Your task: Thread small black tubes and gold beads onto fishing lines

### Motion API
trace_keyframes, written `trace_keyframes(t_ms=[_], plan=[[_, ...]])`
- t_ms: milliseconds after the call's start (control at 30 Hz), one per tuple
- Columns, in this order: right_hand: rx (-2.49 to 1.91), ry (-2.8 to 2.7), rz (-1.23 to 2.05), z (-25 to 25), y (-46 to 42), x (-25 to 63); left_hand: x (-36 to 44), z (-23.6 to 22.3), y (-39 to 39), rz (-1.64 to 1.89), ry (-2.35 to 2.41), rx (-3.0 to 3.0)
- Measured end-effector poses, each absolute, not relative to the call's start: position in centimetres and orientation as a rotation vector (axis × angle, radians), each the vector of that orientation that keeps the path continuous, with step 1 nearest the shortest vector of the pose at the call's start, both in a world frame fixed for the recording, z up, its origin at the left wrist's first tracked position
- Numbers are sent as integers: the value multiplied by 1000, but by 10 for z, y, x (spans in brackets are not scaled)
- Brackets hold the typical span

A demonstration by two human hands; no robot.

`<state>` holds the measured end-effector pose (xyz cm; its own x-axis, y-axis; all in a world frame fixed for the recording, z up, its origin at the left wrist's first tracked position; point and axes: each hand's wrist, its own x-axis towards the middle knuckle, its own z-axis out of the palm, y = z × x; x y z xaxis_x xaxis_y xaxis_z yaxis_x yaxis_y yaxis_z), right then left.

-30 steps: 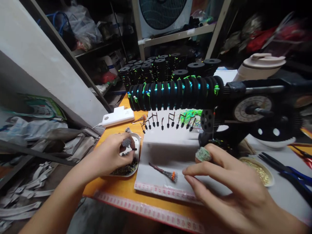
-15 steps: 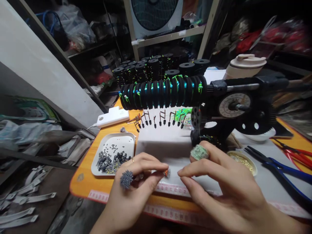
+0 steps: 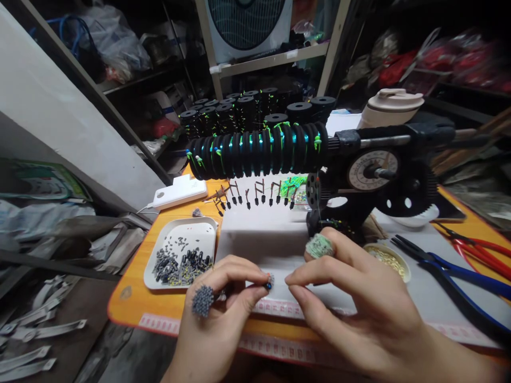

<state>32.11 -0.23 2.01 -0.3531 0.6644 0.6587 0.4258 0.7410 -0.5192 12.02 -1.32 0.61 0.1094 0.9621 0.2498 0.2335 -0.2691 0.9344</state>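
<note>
My left hand (image 3: 223,306) is closed in a pinch on a small dark piece (image 3: 270,283) held over the white sheet (image 3: 263,242); a grey spiky ring sits on one finger. My right hand (image 3: 359,303) is just to the right, thumb and forefinger drawn together near that piece, with a green ring on a finger; whether it holds anything is unclear. Behind the hands stands a black winding machine (image 3: 375,175) whose shaft carries a row of black foam spools (image 3: 255,154) wound with green line. A row of small hooked rigs (image 3: 255,197) stands along the sheet's far edge.
A white tray (image 3: 155,276) of small dark pieces lies at the left on the orange table (image 3: 131,308). A small dish of gold bits (image 3: 389,258), blue pliers (image 3: 459,276), red pliers (image 3: 479,247), a white power bank (image 3: 175,192) and stacked black spools (image 3: 247,106) surround the work area.
My left hand left the tray and came to the sheet, picking up the thin bundle that lay there. It now pinches a small piece close to my right hand's fingertips.
</note>
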Motion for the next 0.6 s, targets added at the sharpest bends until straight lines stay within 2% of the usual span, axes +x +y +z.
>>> trace_keyframes(t_ms=[600], plan=[[-839,-2019,356,21,-3,322,121,11,-12,1214,1204,1656]])
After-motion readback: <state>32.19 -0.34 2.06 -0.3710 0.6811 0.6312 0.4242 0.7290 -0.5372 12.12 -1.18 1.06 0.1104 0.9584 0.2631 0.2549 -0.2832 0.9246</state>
